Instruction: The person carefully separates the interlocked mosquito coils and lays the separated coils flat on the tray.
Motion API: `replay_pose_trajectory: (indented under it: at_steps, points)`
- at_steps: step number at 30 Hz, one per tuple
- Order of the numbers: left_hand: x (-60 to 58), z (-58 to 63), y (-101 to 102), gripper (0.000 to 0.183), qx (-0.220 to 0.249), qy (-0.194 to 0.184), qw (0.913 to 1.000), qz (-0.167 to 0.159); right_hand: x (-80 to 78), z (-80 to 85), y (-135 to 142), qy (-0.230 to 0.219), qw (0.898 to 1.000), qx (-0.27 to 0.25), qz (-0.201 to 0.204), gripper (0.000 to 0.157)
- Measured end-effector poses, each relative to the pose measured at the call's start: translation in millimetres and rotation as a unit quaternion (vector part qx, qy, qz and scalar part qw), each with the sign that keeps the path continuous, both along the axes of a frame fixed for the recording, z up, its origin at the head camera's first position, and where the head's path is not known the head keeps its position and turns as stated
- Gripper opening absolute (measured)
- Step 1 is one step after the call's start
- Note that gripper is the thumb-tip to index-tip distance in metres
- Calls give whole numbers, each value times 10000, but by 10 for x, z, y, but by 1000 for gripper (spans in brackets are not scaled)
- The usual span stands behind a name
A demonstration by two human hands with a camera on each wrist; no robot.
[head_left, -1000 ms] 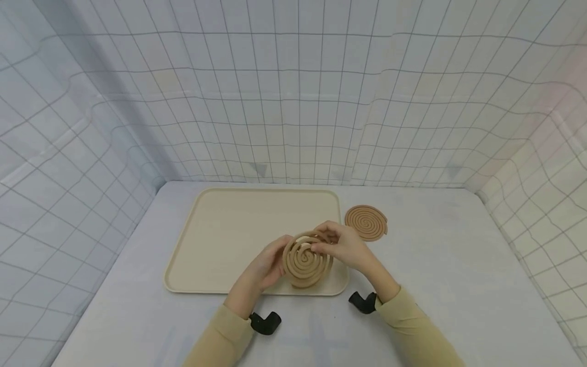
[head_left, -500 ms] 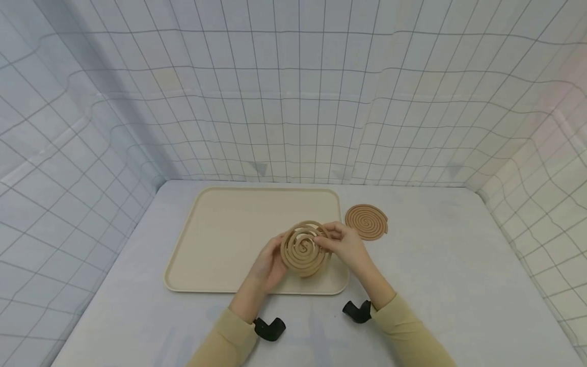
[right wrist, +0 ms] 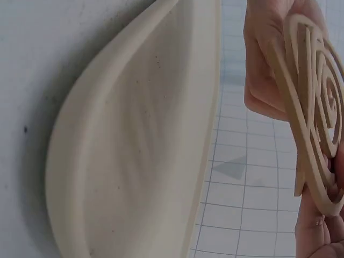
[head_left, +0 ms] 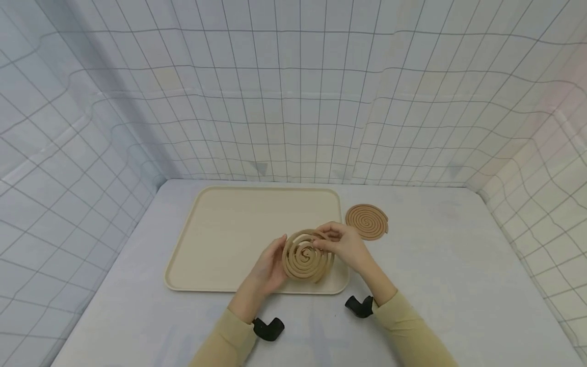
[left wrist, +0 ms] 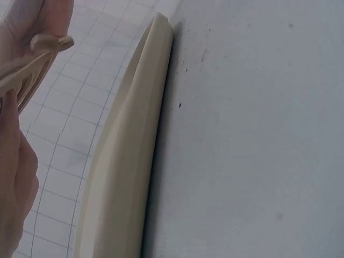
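Both hands hold a tan mosquito coil (head_left: 304, 260) over the right front part of a cream tray (head_left: 229, 229). My left hand (head_left: 268, 267) grips the coil's left edge from the side and below. At the upper right, the thumb and fingers of my right hand (head_left: 344, 247) pinch its rings. Those rings stand apart in layers, out of one flat plane, as the right wrist view shows. Lying flat on the table just right of the tray is a browner mosquito coil (head_left: 367, 222).
The tray has a low raised rim (right wrist: 70, 177). Black wrist-worn pieces (head_left: 268, 329) stick out from both cuffs above the white table (head_left: 435, 265). Grid-patterned white sheets (head_left: 298, 102) enclose the table at the back and sides.
The held coil rose a little and came back down. Its loose outer end has shifted from the bottom left toward the bottom right. Both hands keep their hold.
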State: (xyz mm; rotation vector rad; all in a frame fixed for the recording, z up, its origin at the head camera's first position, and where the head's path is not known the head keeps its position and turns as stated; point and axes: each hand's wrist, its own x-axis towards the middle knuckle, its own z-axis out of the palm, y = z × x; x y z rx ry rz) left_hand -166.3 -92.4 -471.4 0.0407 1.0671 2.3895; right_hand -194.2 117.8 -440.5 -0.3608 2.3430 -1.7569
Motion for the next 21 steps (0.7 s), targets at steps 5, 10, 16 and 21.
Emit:
replay_pose_trajectory:
  at_steps: [5, 10, 16, 21]
  points:
    - [-25, -4, -49, 42, -313, 17, 9977, -594, 6, 52, 22, 525, 9945, 648, 632, 23]
    - [-27, -9, -63, 29, -875, 195, 9949, -469, 23, 90, 17, 727, 9907, 896, 714, 23]
    - [-15, 10, -83, 24, -681, 391, 9969, 74, 13, 44, 16, 226, 9973, 677, 162, 29]
    - [-2, 20, -92, 26, -316, 239, 9982, 453, -3, -46, 11, -88, 9997, 168, -172, 28]
